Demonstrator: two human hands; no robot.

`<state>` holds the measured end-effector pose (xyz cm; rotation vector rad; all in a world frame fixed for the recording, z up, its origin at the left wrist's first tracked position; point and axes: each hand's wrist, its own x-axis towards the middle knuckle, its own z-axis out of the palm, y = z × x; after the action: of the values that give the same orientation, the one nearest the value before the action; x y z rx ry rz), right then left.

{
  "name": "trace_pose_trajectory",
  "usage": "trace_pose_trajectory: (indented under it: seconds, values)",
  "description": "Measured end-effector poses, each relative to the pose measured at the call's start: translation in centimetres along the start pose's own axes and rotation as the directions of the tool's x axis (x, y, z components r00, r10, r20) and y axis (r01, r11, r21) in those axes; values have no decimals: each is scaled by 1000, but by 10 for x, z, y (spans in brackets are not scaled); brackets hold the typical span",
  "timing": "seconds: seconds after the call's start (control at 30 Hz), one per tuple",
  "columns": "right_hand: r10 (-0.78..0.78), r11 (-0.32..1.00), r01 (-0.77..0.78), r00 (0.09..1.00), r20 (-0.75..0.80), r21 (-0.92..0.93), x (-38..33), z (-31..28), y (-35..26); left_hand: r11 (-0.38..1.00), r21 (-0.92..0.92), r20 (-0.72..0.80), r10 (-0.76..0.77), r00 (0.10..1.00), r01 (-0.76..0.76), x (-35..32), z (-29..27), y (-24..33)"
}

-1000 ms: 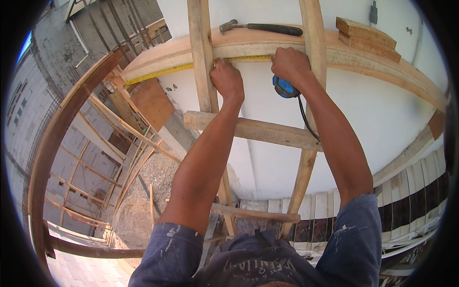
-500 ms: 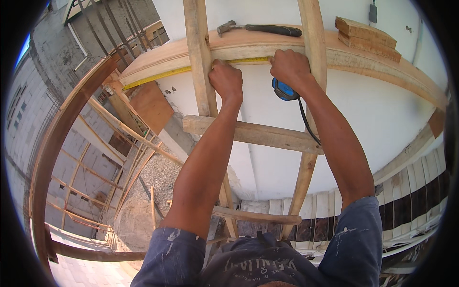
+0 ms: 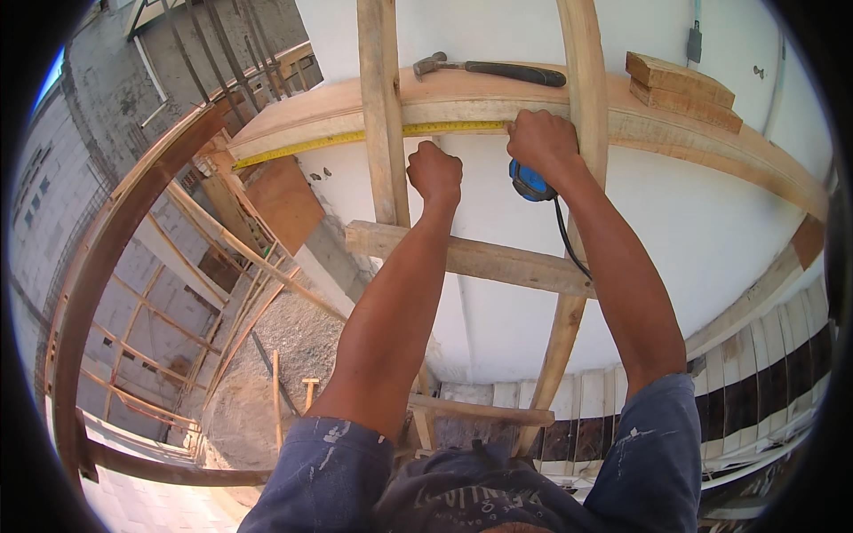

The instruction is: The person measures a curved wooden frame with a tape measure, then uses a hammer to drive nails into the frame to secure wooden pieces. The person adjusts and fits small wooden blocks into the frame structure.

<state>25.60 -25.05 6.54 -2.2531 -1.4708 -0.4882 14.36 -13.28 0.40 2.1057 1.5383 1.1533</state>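
A blue tape measure (image 3: 531, 181) hangs under my right hand (image 3: 542, 145), whose fingers are closed on it against the plank's front edge. Its yellow blade (image 3: 306, 146) runs along that edge to the plank's left end, passing behind a wooden upright. Below the blade, apart from it, is my left hand (image 3: 434, 174), fingers curled; whatever they may hold is hidden. The thick wooden plank (image 3: 311, 108) spans the white wall. A dark-handled claw hammer (image 3: 514, 73) lies on top of it, between the two uprights of a wooden ladder (image 3: 383, 151).
Stacked short wood blocks (image 3: 684, 91) sit on the plank at right. A ladder rung (image 3: 475, 258) crosses below my hands. At left stand a brown frame beam (image 3: 107, 244) and thin poles above a gravel heap (image 3: 298, 329). Dark-and-white striped slats (image 3: 711, 404) lie low at right.
My left hand has come down off the tape blade and plank edge, staying closed. My right hand keeps hold of the tape measure. The whole view has shifted slightly.
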Motion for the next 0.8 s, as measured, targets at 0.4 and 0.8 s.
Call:
trace_pose_trajectory:
  seconds: [0.4,0.8]
  values:
    - [22,999,-23,1000,-22,-34,3,5,1,903,-426,-60,-87,994,54,0,1,-5]
    - [84,990,-88,996,-37,-107,3,7,-4,602,-781,-8,-273,962,165,-30,-14,21]
